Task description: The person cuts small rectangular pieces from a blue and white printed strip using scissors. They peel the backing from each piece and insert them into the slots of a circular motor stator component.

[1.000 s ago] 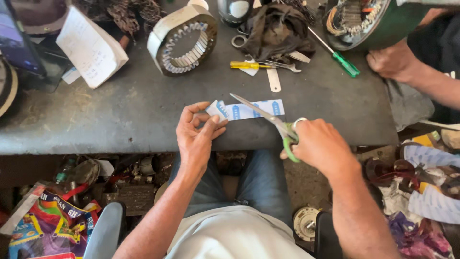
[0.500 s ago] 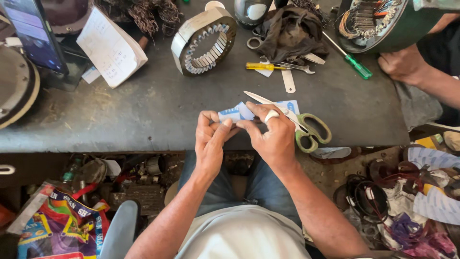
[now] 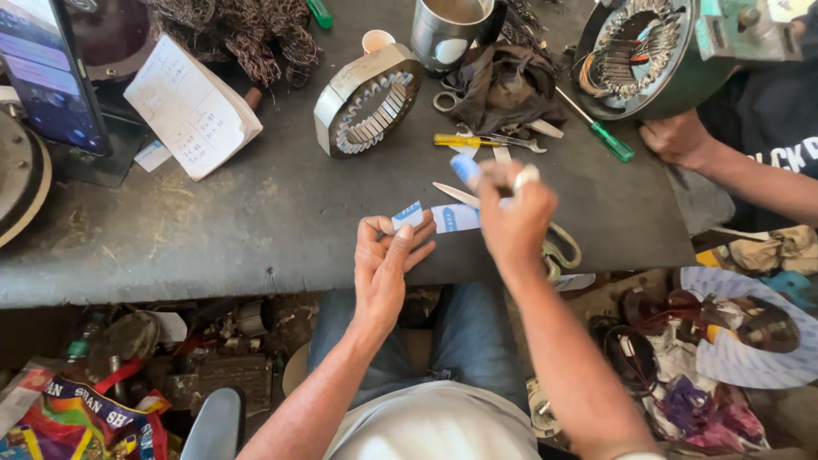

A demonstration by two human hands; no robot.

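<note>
My left hand [image 3: 385, 260] rests at the front edge of the dark workbench [image 3: 256, 230], fingers pinching the left end of a white and blue paper strip [image 3: 443, 218]. My right hand [image 3: 518, 220] is raised just right of it, gripping a small blurred blue and white piece [image 3: 465, 169] between thumb and finger. Green-handled scissors [image 3: 564, 252] lie on the bench under my right hand, with their blade tip [image 3: 449, 192] poking out to the left.
A metal stator ring [image 3: 366, 106], steel cup [image 3: 447, 30], dark cloth [image 3: 503, 81], yellow-handled screwdriver [image 3: 460, 140] and green-handled screwdriver [image 3: 612, 141] lie behind. Another person's hand [image 3: 677, 136] holds a green motor housing [image 3: 656, 55]. A notepad [image 3: 192, 106] and phone [image 3: 47, 72] sit left.
My right hand has let go of the scissors, which now lie on the bench. It went to the strip and has now lifted up with a small blue piece.
</note>
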